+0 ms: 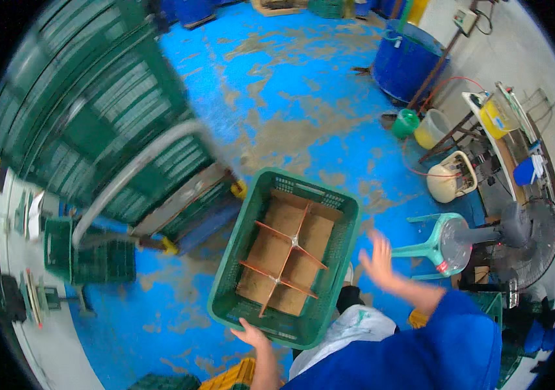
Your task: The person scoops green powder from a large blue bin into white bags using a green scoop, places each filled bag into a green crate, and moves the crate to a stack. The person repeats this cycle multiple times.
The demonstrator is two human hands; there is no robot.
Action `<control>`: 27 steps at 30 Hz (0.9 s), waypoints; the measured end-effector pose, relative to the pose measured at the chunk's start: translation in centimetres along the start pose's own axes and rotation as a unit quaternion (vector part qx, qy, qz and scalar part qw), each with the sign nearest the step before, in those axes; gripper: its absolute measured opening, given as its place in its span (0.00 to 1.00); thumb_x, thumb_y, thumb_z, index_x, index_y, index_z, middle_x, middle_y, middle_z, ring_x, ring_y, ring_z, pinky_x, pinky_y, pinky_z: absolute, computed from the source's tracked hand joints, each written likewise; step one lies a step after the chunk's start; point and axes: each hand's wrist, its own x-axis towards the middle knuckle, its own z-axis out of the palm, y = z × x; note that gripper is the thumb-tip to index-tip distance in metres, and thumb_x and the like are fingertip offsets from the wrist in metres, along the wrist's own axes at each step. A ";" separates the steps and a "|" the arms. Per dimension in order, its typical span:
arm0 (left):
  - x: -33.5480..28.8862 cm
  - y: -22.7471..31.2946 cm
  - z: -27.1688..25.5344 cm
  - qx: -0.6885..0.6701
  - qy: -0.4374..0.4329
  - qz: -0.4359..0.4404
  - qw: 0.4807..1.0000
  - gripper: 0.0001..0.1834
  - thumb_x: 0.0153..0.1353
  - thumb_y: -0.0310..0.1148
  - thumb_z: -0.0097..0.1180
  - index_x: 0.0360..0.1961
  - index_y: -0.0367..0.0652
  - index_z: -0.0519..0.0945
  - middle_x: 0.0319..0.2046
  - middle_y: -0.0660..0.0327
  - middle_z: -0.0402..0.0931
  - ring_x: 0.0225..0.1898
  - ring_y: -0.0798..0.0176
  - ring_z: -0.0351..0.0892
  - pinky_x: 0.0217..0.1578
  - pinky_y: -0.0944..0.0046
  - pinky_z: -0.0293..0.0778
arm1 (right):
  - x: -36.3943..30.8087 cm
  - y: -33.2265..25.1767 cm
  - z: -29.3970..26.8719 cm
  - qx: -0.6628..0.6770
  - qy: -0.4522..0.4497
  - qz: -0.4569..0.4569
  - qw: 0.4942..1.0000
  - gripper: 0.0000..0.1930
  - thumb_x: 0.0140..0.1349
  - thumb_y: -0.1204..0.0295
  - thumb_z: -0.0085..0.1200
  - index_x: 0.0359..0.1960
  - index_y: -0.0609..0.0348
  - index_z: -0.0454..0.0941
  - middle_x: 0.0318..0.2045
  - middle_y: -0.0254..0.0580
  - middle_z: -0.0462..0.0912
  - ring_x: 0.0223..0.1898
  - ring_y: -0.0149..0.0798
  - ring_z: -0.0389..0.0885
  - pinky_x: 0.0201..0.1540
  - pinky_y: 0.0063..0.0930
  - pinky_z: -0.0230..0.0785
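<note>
The left hand gripped the rim of a green crate; the right hand hung open beside it.

My left hand grips a green lattice-walled crate; its bottom is plain brown cardboard crossed by orange-brown dividers. My right hand comes out of a solid blue sleeve. The floor is bright blue with worn tan patches. To the left is a stack of dark green slatted crates. On the right stands a pale mint-green stool, and far right a deep blue barrel with a small green bucket by it.
</note>
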 end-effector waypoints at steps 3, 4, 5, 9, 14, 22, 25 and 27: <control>-5.3 -2.4 12.3 0.036 0.084 -0.007 0.996 0.35 0.60 0.40 0.54 0.62 0.36 0.53 0.55 0.50 0.62 0.54 0.52 0.62 0.56 0.54 0.59 | -6.1 2.2 2.2 0.249 -0.174 0.106 0.947 0.37 0.50 0.65 0.59 0.58 0.67 0.54 0.53 0.58 0.64 0.58 0.56 0.60 0.59 0.46 0.53; -5.5 -2.9 17.5 0.051 0.140 -0.003 0.989 0.34 0.60 0.39 0.54 0.61 0.35 0.54 0.54 0.50 0.64 0.53 0.52 0.63 0.54 0.54 0.61 | -5.8 2.3 3.6 0.267 -0.123 0.108 0.950 0.36 0.52 0.65 0.58 0.58 0.67 0.52 0.52 0.59 0.66 0.56 0.56 0.62 0.58 0.44 0.54; -6.0 -3.2 22.3 0.060 0.185 -0.013 0.981 0.33 0.60 0.39 0.53 0.60 0.35 0.55 0.53 0.51 0.65 0.51 0.52 0.65 0.53 0.54 0.63 | -4.5 2.4 4.9 0.297 -0.062 0.153 0.940 0.35 0.54 0.66 0.56 0.58 0.67 0.50 0.51 0.60 0.66 0.55 0.55 0.65 0.57 0.43 0.57; 1.1 0.4 40.0 0.421 0.089 0.308 0.849 0.37 0.59 0.54 0.49 0.56 0.30 0.64 0.52 0.45 0.67 0.52 0.44 0.66 0.52 0.51 0.63 | 11.4 8.6 5.8 0.258 -0.019 0.245 0.934 0.26 0.60 0.70 0.44 0.57 0.68 0.51 0.45 0.65 0.69 0.44 0.64 0.70 0.47 0.49 0.64; 6.1 0.9 60.1 0.517 0.040 0.204 0.831 0.34 0.58 0.57 0.47 0.45 0.31 0.72 0.38 0.44 0.75 0.42 0.42 0.73 0.41 0.50 0.68 | 33.8 14.0 4.0 0.197 0.005 0.255 0.947 0.24 0.60 0.70 0.45 0.55 0.68 0.54 0.44 0.68 0.71 0.42 0.65 0.72 0.44 0.51 0.65; 12.9 -0.6 91.1 0.496 0.042 0.136 0.857 0.38 0.58 0.61 0.41 0.50 0.31 0.69 0.44 0.42 0.73 0.45 0.40 0.72 0.43 0.46 0.67 | 69.4 22.1 2.1 0.180 -0.029 0.234 0.955 0.22 0.60 0.71 0.44 0.54 0.65 0.55 0.47 0.65 0.71 0.43 0.64 0.72 0.44 0.50 0.66; 15.6 -0.1 102.0 0.525 0.043 0.155 0.836 0.35 0.59 0.57 0.43 0.45 0.30 0.72 0.39 0.42 0.76 0.41 0.40 0.74 0.41 0.48 0.69 | 81.1 23.9 0.5 0.179 -0.072 0.260 0.946 0.22 0.61 0.71 0.43 0.55 0.65 0.55 0.49 0.64 0.70 0.47 0.62 0.71 0.47 0.48 0.66; 18.4 0.4 109.0 0.572 0.029 0.163 0.804 0.37 0.59 0.61 0.40 0.46 0.32 0.73 0.40 0.42 0.76 0.42 0.40 0.74 0.43 0.48 0.69 | 88.3 24.7 0.1 0.178 -0.077 0.275 0.942 0.22 0.61 0.71 0.43 0.56 0.64 0.55 0.49 0.63 0.70 0.48 0.61 0.71 0.49 0.47 0.65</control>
